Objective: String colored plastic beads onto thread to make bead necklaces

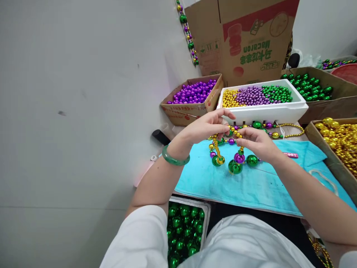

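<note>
My left hand [213, 124], with a green bangle on the wrist, is raised over the blue cloth [200, 178]. Its thumb and fingers pinch a bead string [235, 130] of small gold beads. At the string's other side, my right hand [255, 140] closes its fingertips on the same strand. Below the hands hang gold loops with a large green bead [235, 166], a purple bead [239, 158] and another green bead [252, 160]. The left fingertips are partly hidden by the hand itself.
A white foam box [262, 113] of small gold, purple and green beads stands behind. Around it are cartons of purple beads [195, 91], green beads [309, 87] and gold beads [341, 143]. A tray of green balls [182, 230] sits low near my lap. A finished-looking strand [291, 126] lies behind my hands.
</note>
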Available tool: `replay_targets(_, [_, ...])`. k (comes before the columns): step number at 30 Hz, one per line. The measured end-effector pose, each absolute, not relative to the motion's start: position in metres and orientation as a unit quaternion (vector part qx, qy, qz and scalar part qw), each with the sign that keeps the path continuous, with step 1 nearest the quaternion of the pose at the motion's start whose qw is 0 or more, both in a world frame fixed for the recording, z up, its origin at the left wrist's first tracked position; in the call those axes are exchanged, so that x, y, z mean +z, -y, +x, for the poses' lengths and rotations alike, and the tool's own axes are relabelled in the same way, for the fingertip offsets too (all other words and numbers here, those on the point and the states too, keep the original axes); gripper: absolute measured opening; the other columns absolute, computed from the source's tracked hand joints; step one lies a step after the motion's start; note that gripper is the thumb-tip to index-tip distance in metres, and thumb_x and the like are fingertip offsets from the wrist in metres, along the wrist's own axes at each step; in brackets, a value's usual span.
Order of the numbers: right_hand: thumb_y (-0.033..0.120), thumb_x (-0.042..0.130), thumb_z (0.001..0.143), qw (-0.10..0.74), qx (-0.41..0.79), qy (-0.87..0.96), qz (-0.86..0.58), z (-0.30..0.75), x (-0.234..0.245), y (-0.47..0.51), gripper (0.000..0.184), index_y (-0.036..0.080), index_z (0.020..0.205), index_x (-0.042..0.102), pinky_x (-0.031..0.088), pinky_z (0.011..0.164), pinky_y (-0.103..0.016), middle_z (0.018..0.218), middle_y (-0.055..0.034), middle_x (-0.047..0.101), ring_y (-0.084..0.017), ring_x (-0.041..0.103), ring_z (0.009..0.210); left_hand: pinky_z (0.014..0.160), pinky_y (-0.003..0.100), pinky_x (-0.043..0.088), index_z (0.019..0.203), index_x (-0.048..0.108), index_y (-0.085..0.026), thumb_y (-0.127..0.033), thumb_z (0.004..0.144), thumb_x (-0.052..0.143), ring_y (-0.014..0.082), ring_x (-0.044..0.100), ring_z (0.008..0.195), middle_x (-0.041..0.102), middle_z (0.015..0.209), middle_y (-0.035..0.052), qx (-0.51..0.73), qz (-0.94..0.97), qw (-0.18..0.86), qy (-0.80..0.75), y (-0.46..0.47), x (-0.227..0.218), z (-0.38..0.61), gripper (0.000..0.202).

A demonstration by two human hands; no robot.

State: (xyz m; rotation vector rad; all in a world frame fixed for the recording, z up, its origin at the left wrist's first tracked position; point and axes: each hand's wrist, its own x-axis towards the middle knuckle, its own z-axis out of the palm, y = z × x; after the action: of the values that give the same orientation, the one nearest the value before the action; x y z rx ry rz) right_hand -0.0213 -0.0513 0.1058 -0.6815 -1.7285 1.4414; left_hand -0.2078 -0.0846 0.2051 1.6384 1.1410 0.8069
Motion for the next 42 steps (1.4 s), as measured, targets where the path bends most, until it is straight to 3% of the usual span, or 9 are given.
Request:
replay_targets(7, [0.033,0.069,0.074,0.348,0.546,0.711,-0.272,-0.025,0.091,0.043,0.036,0.022,0.108,0.064,0.049,0.091,-0.043,0.115,-0.0086,0.067,-0.026,0.061,0.107,0.055,0.026,0.05,0.1,0.064,-0.012,-0.01,0.074,0.064,0.0125,0.062,0.056,0.06,0.069,0.0023,0.374,0.661,0.429,-0.49,0.083,0.223,-0.21,0.026])
replay_targets(12, [0.029,0.071,0.072,0.309,0.508,0.747,-0.297,-0.033,0.082,0.041,0.039,0.021,0.11,0.063,0.041,0.1,-0.045,0.119,-0.0074,0.065,-0.026,0.058,0.112,0.057,0.027,0.051,0.099,0.063,-0.011,-0.006,0.072,0.062,0.0134,0.063,0.061,0.062,0.074,0.0042,0.392,0.673,0.404,-0.48,0.082,0.234,-0.209,0.027])
replay_targets(15, [0.028,0.069,0.072,0.314,0.517,0.742,-0.289,-0.033,0.084,0.04,0.029,0.019,0.099,0.064,0.046,0.092,-0.041,0.105,-0.0061,0.068,-0.024,0.061,0.102,0.055,0.024,0.047,0.101,0.063,-0.012,-0.007,0.072,0.062,0.0119,0.061,0.059,0.062,0.072,0.0036,0.337,0.707,0.377,-0.495,0.078,0.241,-0.21,0.03])
replay_targets(21, [0.034,0.07,0.072,0.358,0.618,0.658,-0.238,-0.01,0.113,0.03,0.024,0.018,0.088,0.061,0.047,0.067,-0.029,0.082,-0.0027,0.067,-0.016,0.062,0.076,0.057,0.021,0.04,0.1,0.066,-0.015,-0.012,0.07,0.057,0.0091,0.055,0.062,0.063,0.074,0.0013,0.168,0.778,0.2,-0.572,0.069,0.265,-0.223,0.032])
replay_targets(26, [0.03,0.077,0.066,0.398,0.634,0.616,-0.247,0.013,0.149,0.015,0.03,0.02,0.091,0.063,0.046,0.059,-0.026,0.073,-0.0004,0.065,-0.014,0.061,0.065,0.065,0.021,0.04,0.115,0.062,-0.017,-0.017,0.071,0.053,0.01,0.057,0.071,0.066,0.087,0.0023,0.109,0.777,0.238,-0.572,0.072,0.291,-0.235,0.045])
replay_targets(31, [0.025,0.079,0.065,0.375,0.607,0.658,-0.241,0.03,0.189,0.008,0.03,0.02,0.092,0.066,0.045,0.052,-0.024,0.068,-0.0002,0.062,-0.013,0.061,0.06,0.062,0.022,0.038,0.102,0.068,-0.016,-0.029,0.073,0.058,0.01,0.054,0.067,0.067,0.08,0.002,0.046,0.77,0.254,-0.583,0.077,0.305,-0.235,0.033])
replay_targets(36, [0.036,0.076,0.072,0.308,0.632,0.667,-0.245,0.037,0.213,0.003,0.033,0.018,0.098,0.066,0.045,0.044,-0.024,0.073,-0.0069,0.068,-0.017,0.063,0.062,0.06,0.025,0.034,0.085,0.072,-0.014,-0.037,0.074,0.064,0.0104,0.048,0.064,0.062,0.071,0.0031,0.116,0.785,0.151,-0.589,0.069,0.321,-0.228,0.027])
replay_targets(40, [0.048,0.072,0.074,0.334,0.646,0.651,-0.217,0.032,0.216,-0.001,0.039,0.016,0.096,0.067,0.045,0.041,-0.023,0.082,-0.0111,0.069,-0.02,0.066,0.066,0.062,0.025,0.033,0.091,0.07,-0.01,-0.032,0.078,0.063,0.0097,0.046,0.066,0.057,0.069,0.0039,0.22,0.791,0.094,-0.564,0.059,0.346,-0.213,0.026])
replay_targets(42, [0.046,0.072,0.075,0.336,0.646,0.66,-0.187,0.029,0.216,-0.002,0.037,0.016,0.095,0.067,0.048,0.045,-0.024,0.085,-0.0109,0.069,-0.019,0.066,0.068,0.064,0.025,0.033,0.093,0.069,-0.009,-0.029,0.079,0.063,0.0091,0.046,0.066,0.054,0.067,0.0031,0.243,0.792,0.074,-0.555,0.057,0.36,-0.202,0.025])
